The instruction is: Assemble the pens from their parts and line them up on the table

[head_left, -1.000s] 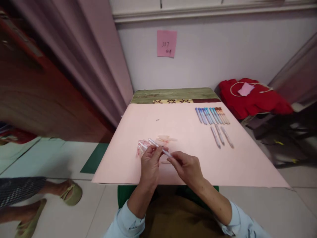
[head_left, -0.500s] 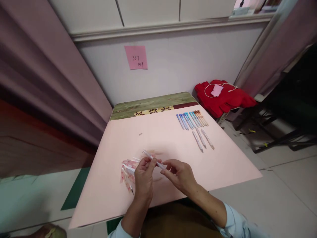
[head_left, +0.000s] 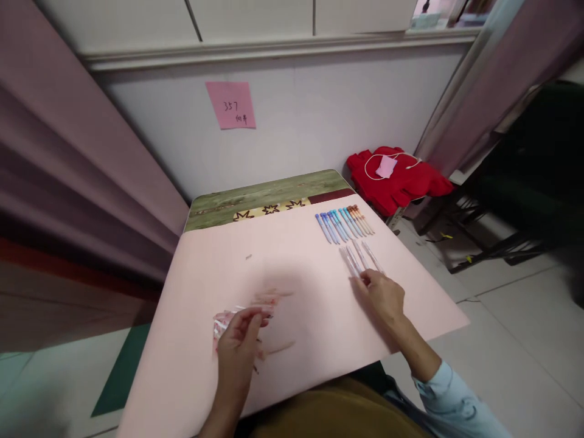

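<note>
Lying toward the right edge of the table (head_left: 314, 347), a pale pen (head_left: 352, 260) is grasped by the right hand (head_left: 382, 295). Toward the left edge, the left hand (head_left: 241, 334) is curled, its grip cannot be told

I have a bare lane on the table (head_left: 314, 340) between my left hand (head_left: 238, 337) and my right hand (head_left: 385, 298), near edge to far edge. More room lies toward the near right corner. Near the far right corner, the coloured pens (head_left: 340, 225) block a low pass, with pale pens (head_left: 361, 255) at my right fingertips. Toward the left edge, the pile (head_left: 221, 320) crowds my left side; the wall (head_left: 292, 134) bars reach past the far edge.
</note>
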Motion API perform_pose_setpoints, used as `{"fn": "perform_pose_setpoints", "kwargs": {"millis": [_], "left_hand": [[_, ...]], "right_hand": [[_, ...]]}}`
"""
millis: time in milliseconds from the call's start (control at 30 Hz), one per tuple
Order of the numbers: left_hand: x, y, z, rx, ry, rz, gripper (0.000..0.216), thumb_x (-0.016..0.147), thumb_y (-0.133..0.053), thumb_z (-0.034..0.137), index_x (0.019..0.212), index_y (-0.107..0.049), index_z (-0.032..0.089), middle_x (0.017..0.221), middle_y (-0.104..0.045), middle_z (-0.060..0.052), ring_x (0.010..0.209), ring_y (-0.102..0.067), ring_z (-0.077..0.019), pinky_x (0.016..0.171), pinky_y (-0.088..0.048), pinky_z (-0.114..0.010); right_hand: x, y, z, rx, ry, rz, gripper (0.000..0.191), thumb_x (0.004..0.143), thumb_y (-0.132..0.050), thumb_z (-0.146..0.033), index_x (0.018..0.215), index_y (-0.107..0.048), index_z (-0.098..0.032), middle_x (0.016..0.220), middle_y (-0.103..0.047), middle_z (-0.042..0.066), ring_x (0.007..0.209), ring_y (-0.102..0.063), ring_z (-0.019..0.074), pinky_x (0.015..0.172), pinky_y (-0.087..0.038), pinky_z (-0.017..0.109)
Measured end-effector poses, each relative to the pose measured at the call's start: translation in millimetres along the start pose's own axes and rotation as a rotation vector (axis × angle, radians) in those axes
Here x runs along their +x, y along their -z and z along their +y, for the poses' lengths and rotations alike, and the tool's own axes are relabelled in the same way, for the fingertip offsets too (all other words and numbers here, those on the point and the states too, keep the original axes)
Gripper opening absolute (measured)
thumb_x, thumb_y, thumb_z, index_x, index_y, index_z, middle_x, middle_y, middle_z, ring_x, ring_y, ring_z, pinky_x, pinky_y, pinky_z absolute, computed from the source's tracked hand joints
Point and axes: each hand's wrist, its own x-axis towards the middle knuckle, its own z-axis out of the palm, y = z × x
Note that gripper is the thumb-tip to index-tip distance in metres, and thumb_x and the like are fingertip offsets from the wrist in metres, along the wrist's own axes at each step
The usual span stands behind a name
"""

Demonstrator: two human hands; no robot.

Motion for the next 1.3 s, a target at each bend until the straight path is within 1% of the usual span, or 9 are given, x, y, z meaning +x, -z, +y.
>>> {"fn": "perform_pose_setpoints", "kwargs": {"millis": [100, 233, 467, 633, 867, 967, 1033, 1133, 1300], "left_hand": [[-2, 23, -11, -0.019, 0.061, 0.094, 0.041, 0.068, -0.075, 0.049, 0.093, -0.067, 0.016, 0.090, -0.073, -0.008, 0.078, -0.068, -0.0219, 0.065, -0.056, -0.031], [-4, 53, -27, 0.000, 0.090, 0.239, 0.042, 0.068, -0.075, 0.049, 0.093, -0.067, 0.016, 0.089, -0.074, -0.007, 0.077, -0.068, -0.0211, 0.071, -0.055, -0.032], [-1, 110, -61, 0.259, -0.161, 0.539, 0.032, 0.080, -0.063, 0.043, 0.100, -0.065, 0.019, 0.098, -0.070, -0.006, 0.092, -0.065, -0.0207, 0.090, -0.050, -0.034], [-3, 125, -83, 0.304, -0.196, 0.613, 0.031, 0.083, -0.061, 0.040, 0.103, -0.064, 0.017, 0.097, -0.069, -0.007, 0.088, -0.064, -0.0193, 0.086, -0.050, -0.032], [-8, 122, -93, 0.220, -0.216, 0.580, 0.031, 0.084, -0.060, 0.040, 0.102, -0.065, 0.015, 0.096, -0.068, -0.008, 0.087, -0.063, -0.0183, 0.085, -0.050, -0.031], [-11, 122, -93, 0.212, -0.232, 0.536, 0.029, 0.084, -0.059, 0.039, 0.099, -0.066, 0.016, 0.097, -0.069, -0.008, 0.090, -0.063, -0.0188, 0.088, -0.049, -0.032], [-14, 121, -90, 0.271, -0.252, 0.486, 0.027, 0.084, -0.060, 0.039, 0.098, -0.067, 0.017, 0.096, -0.068, -0.007, 0.087, -0.062, -0.0184, 0.085, -0.049, -0.031], [-20, 119, -82, 0.403, -0.297, 0.322, 0.027, 0.084, -0.061, 0.037, 0.103, -0.067, 0.019, 0.099, -0.064, -0.007, 0.079, -0.059, -0.0164, 0.077, -0.050, -0.029], [-30, 121, -71, 0.564, -0.314, -0.044, 0.057, 0.076, -0.070, 0.032, 0.130, -0.054, 0.027, 0.126, -0.052, -0.009, 0.078, -0.056, -0.0148, 0.074, -0.052, -0.031]], "right_hand": [[7, -1, 0, -0.117, -0.036, 0.002, 0.036, 0.093, -0.048, -0.050, 0.093, -0.068, -0.020, 0.089, -0.070, 0.007, 0.078, -0.063, 0.0194, 0.060, -0.034, 0.028], [6, -11, -2, -0.183, 0.029, 0.068, 0.036, 0.092, -0.050, -0.051, 0.099, -0.066, -0.019, 0.096, -0.069, 0.008, 0.081, -0.063, 0.0201, 0.058, -0.031, 0.028], [5, -29, 0, -0.294, 0.140, 0.159, 0.028, 0.093, -0.048, -0.039, 0.098, -0.067, -0.019, 0.092, -0.070, 0.009, 0.067, -0.061, 0.0192, 0.051, -0.023, 0.028], [5, -29, -1, -0.300, 0.142, 0.152, 0.030, 0.093, -0.045, -0.036, 0.098, -0.070, -0.019, 0.090, -0.068, 0.011, 0.070, -0.060, 0.0206, 0.052, -0.029, 0.028], [-9, -20, -11, -0.131, 0.207, 0.102, 0.034, 0.091, -0.046, -0.045, 0.098, -0.070, -0.022, 0.096, -0.071, 0.008, 0.076, -0.062, 0.0218, 0.056, -0.034, 0.030], [-35, -26, -31, 0.108, 0.333, -0.054, 0.034, 0.088, -0.052, -0.051, 0.093, -0.071, -0.023, 0.088, -0.071, 0.006, 0.067, -0.061, 0.0186, 0.058, -0.039, 0.029], [-57, -35, -48, 0.262, 0.509, -0.199, 0.034, 0.088, -0.053, -0.052, 0.091, -0.070, -0.024, 0.088, -0.071, 0.005, 0.066, -0.061, 0.0169, 0.062, -0.044, 0.028], [-86, -49, -73, 0.313, 0.737, -0.393, 0.031, 0.091, -0.053, -0.048, 0.101, -0.069, -0.024, 0.096, -0.069, 0.005, 0.064, -0.061, 0.0146, 0.064, -0.047, 0.027], [-105, -64, -95, 0.182, 0.870, -0.429, 0.021, 0.092, -0.055, -0.037, 0.105, -0.067, -0.024, 0.105, -0.067, 0.005, 0.074, -0.064, 0.0152, 0.068, -0.047, 0.027]]}}
